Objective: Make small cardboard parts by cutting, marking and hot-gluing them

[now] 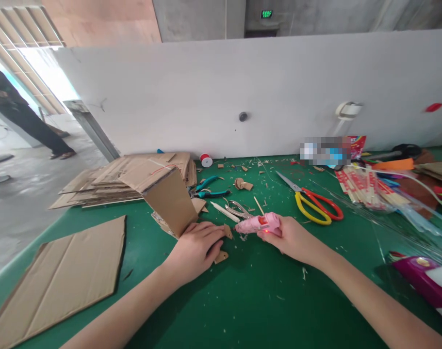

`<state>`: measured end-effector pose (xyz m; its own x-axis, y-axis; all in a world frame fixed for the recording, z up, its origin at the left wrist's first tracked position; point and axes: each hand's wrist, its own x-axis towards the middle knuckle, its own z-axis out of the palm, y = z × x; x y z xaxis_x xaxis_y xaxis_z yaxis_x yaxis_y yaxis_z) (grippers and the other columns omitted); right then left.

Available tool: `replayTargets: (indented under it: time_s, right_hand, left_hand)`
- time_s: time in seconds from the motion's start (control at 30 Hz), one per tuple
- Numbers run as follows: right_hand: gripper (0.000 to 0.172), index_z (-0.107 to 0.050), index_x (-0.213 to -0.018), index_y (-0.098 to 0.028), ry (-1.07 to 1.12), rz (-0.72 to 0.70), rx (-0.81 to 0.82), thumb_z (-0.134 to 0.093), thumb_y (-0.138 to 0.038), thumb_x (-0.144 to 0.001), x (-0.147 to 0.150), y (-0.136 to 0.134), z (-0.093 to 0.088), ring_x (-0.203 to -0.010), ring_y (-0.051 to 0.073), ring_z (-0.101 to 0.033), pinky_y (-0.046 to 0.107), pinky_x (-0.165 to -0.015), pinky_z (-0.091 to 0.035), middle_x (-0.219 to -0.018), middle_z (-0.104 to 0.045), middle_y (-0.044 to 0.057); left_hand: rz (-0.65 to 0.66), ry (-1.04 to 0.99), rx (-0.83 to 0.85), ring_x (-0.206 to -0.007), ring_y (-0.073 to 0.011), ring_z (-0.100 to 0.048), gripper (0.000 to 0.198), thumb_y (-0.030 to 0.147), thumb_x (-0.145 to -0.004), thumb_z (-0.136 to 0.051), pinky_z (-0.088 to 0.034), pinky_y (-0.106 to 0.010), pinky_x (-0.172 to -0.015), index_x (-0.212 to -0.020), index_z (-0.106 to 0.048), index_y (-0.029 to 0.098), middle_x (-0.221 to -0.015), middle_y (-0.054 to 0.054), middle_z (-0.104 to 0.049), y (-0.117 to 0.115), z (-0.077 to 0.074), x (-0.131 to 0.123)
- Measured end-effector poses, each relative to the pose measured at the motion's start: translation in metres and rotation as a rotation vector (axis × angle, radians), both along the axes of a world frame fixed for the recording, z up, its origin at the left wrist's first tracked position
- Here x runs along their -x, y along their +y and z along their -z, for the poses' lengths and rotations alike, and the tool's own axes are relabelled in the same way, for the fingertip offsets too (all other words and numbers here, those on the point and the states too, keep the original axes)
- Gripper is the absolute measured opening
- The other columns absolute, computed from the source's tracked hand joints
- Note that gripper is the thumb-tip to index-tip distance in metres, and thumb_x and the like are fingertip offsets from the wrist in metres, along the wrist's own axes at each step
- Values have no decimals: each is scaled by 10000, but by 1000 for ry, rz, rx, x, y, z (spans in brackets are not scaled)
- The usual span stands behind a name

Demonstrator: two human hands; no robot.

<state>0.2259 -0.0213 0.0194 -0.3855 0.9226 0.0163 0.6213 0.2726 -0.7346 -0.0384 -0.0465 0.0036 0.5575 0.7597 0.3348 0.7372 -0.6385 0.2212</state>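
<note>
My right hand is wrapped round a pink hot glue gun, its red light lit and its nozzle facing left. Just left of the nozzle, a small cardboard piece with a hole sticks out from under the closed fingertips of my left hand. A second small cardboard piece, also holed, lies by my left thumb. Against the back of that hand stands a folded cardboard form; whether they touch I cannot tell. My left palm hides whatever is beneath it.
Cardboard sheets are stacked at the back left, with a flat panel nearer. Pliers, a hole punch and large scissors lie beyond my hands. A purple device sits at right. A person stands far left.
</note>
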Motion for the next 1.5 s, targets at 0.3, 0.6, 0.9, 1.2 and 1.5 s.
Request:
replayTargets:
  time_s: [0.3, 0.6, 0.9, 1.2, 1.5]
  right_hand:
    - [230, -596, -861, -193, 57, 5, -31, -510, -407, -862, 3, 7, 8, -426, 101, -505, 234, -417, -371, -670, -667, 9]
    - [233, -607, -901, -198, 33, -16, -74, -509, -407, -865, 3, 9, 7, -493, 115, -547, 232, -457, -392, -680, -668, 5]
    - [225, -630, -942, -209, 17, -42, -101, -519, -387, -862, 2, 8, 5, -663, 169, -620, 263, -566, -459, -804, -695, 34]
    - [237, -655, -957, -210, -17, -39, -98, -531, -384, -854, 0, 7, 5, -645, 178, -628, 275, -587, -489, -738, -689, 31]
    - [251, -670, -994, -229, -1, -61, -56, -533, -383, -852, 0, 3, 0, -720, 206, -650, 319, -676, -520, -770, -699, 31]
  left_hand:
    - [11, -3, 2, -1053, -214, -583, 313, 191, -902, -420, -458, -383, -870, -1154, -595, 250, -1144, -32, -669, 3, 0, 0]
    - [10, 14, -18, -1074, -208, -580, 320, 189, -907, -413, -456, -375, -864, -1158, -599, 254, -1179, -18, -660, 3, 2, -2]
    - [9, 13, -13, -1063, -205, -582, 314, 187, -903, -426, -460, -377, -865, -1152, -606, 250, -1183, -13, -660, 3, 2, -2]
    - [14, -1, -33, -1043, -198, -596, 313, 177, -896, -437, -471, -370, -848, -1148, -612, 242, -1167, -5, -670, 3, 2, -1]
    - [11, -18, -51, -1021, -191, -609, 321, 162, -878, -460, -488, -361, -829, -1149, -615, 238, -1143, -10, -681, 4, 3, -1]
